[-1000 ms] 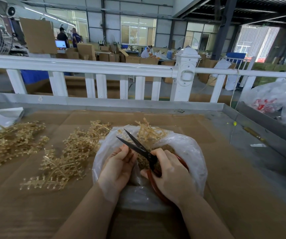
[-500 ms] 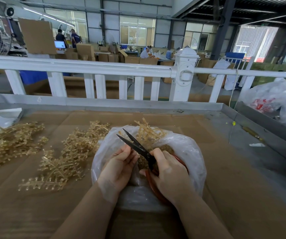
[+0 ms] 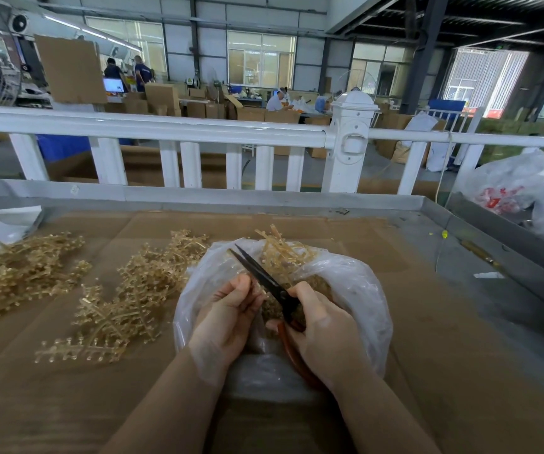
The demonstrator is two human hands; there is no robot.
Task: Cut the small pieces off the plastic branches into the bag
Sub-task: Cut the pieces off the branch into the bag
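A clear plastic bag (image 3: 355, 290) sits open on the cardboard-covered table, with small golden pieces inside. My right hand (image 3: 326, 335) grips the red handles of black-bladed scissors (image 3: 261, 276), whose blades point up and left over the bag. My left hand (image 3: 228, 312) holds a thin golden plastic branch next to the blades, above the bag's mouth; the branch is mostly hidden by my fingers. Cut golden stems (image 3: 280, 250) lie at the bag's far edge.
Golden plastic branches lie in a pile (image 3: 130, 296) left of the bag and a second pile (image 3: 18, 273) further left. A white railing (image 3: 172, 132) runs behind the metal table rim (image 3: 264, 198). White bags (image 3: 519, 188) sit at the right.
The scissor blades have closed from a spread position to nearly together. Both hands stay over the bag with little other movement.
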